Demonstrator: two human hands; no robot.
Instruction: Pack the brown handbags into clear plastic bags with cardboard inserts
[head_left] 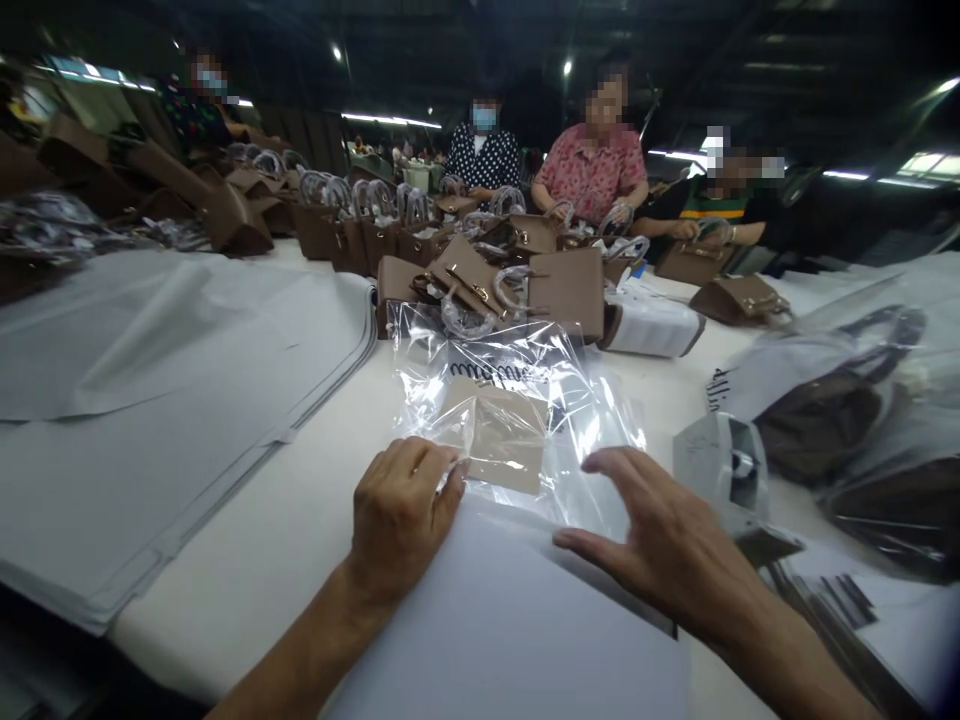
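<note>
Left hand (405,515): your fingers were curled narrow, pinching the near edge of the clear plastic bag (517,395).
Right hand (645,520): you had it spread wide, thumb and fingers apart, near the bag's right side.
Clear plastic bag: it lay on the table (292,500) before you, a beige card (506,465) showing through.
Brown handbags (566,290): they sat just beyond it.

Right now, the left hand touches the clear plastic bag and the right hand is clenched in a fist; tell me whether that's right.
Not the fist: the head view shows the right hand open. The left hand does touch the clear plastic bag.
</note>
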